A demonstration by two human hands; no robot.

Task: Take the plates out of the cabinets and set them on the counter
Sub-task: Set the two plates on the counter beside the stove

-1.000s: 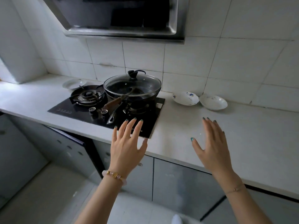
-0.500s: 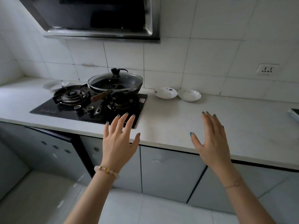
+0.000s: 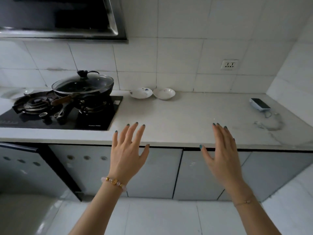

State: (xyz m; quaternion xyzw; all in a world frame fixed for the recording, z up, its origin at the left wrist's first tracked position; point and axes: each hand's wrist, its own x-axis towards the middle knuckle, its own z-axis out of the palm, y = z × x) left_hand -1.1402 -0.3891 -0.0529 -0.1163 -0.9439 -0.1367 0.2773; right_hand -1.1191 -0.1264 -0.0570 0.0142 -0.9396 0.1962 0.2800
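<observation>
Two white dishes stand side by side at the back of the pale counter (image 3: 186, 119): a plate with blue marks (image 3: 141, 92) and a shallow bowl-like plate (image 3: 164, 93) to its right. A third white plate (image 3: 16, 92) lies left of the stove. My left hand (image 3: 127, 150) and my right hand (image 3: 221, 150) are both raised, fingers spread, empty, in front of the counter's front edge. Below them are closed grey cabinet doors (image 3: 155, 172), with another closed door (image 3: 198, 173) to the right.
A black gas stove (image 3: 94, 116) with a lidded wok (image 3: 83, 85) fills the left counter, under a range hood (image 3: 59, 19). A phone (image 3: 260, 104) with a cable lies at the right. A wall socket (image 3: 228, 64) sits above. A cabinet door at the far left (image 3: 18, 146) stands ajar.
The view has swung right and pulled back, so the stove sits further left and the phone and corner show. Both hands stay raised and empty, now over the cabinet doors.
</observation>
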